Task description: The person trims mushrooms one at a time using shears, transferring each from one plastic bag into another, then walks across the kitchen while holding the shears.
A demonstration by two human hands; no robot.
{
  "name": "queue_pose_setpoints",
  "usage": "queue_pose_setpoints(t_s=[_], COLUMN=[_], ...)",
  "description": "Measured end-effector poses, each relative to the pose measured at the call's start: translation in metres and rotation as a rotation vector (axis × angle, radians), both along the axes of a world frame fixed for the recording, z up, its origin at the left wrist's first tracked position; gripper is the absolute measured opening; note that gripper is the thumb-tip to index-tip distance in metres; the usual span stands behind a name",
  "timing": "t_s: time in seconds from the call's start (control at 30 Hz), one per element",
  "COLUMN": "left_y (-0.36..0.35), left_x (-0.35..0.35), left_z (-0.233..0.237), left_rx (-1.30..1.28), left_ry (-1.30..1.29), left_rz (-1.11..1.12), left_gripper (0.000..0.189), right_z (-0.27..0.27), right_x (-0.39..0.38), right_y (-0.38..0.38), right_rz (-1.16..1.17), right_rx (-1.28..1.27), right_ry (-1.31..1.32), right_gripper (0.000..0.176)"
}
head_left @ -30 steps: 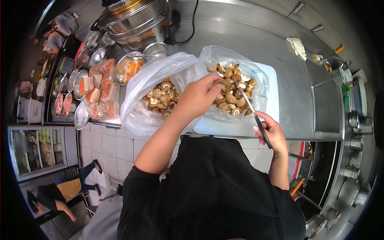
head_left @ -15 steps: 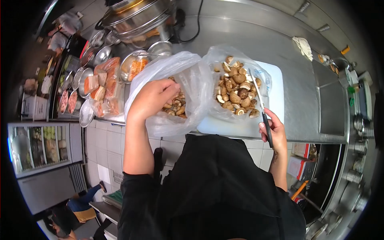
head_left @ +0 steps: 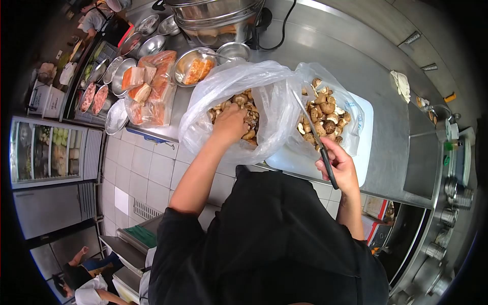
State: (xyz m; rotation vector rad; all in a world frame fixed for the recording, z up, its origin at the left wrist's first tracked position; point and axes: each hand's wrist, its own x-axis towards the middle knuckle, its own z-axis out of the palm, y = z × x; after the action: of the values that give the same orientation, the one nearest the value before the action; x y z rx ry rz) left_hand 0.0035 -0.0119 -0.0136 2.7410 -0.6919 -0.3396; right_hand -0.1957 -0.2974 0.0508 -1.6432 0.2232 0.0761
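Observation:
Brown mushrooms (head_left: 246,101) fill a large clear plastic bag (head_left: 195,109) on the steel counter. My left hand (head_left: 231,123) reaches down into that bag, its fingers among the mushrooms, so their tips are hidden. On the right, my right hand (head_left: 338,165) holds a knife (head_left: 316,133) by its black handle, the blade pointing up and left. Beneath the blade, a second open bag (head_left: 356,114) of mushrooms (head_left: 325,109) lies on a white cutting board (head_left: 363,162). Some of these mushrooms show pale cut faces.
Bagged orange and pale meat (head_left: 157,109) and several metal bowls (head_left: 151,46) stand at the left. A large steel pot (head_left: 218,23) with a black cord is behind the bags. A white cloth (head_left: 401,86) lies back right. Other people (head_left: 94,290) are at the lower left and upper left.
My left hand has gone deeper into the left bag, onto the mushrooms. The knife in my right hand now lies over the right bag's left side. The whole view has shifted.

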Motion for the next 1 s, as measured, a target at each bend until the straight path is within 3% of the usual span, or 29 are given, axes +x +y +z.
queue_pose_setpoints(t_s=[0.2,0.27,0.3,0.37,0.5,0.57,0.77,1.0], left_y=[0.016,0.019,0.020,0.020,0.028,0.025,0.021,0.017], left_x=[-0.004,-0.009,-0.010,-0.012,-0.009,-0.013,-0.019,-0.024], left_z=[0.001,0.017,0.017,0.015,0.015,0.017,0.014,0.022], left_rx=[-0.273,-0.517,-0.516,-0.791,-0.765,-0.873,-1.040,-1.006], left_ry=[-0.134,0.163,0.160,0.170,0.291,0.353,0.364,0.363], left_rz=[-0.024,0.192,0.193,0.249,0.195,0.234,0.289,0.308], left_gripper=[0.025,0.025,0.025,0.028,0.032,0.028,0.010,0.013], right_z=[-0.004,-0.006,-0.009,-0.010,-0.005,-0.008,-0.010,-0.010], right_x=[-0.006,-0.008,-0.009,-0.008,-0.003,0.000,0.004,0.008], right_y=[0.005,0.005,0.007,0.010,0.022,0.027,0.033,0.037], right_rz=[0.040,0.048,0.053,0.062,0.120,0.143,0.178,0.224], right_rx=[-0.038,-0.062,-0.117,-0.171,-0.304,-0.406,-0.458,-0.561], right_ry=[0.029,0.049,0.023,-0.006,0.003,-0.080,-0.037,-0.032], right_gripper=[0.063,0.064,0.064,0.064,0.062,0.063,0.059,0.058])
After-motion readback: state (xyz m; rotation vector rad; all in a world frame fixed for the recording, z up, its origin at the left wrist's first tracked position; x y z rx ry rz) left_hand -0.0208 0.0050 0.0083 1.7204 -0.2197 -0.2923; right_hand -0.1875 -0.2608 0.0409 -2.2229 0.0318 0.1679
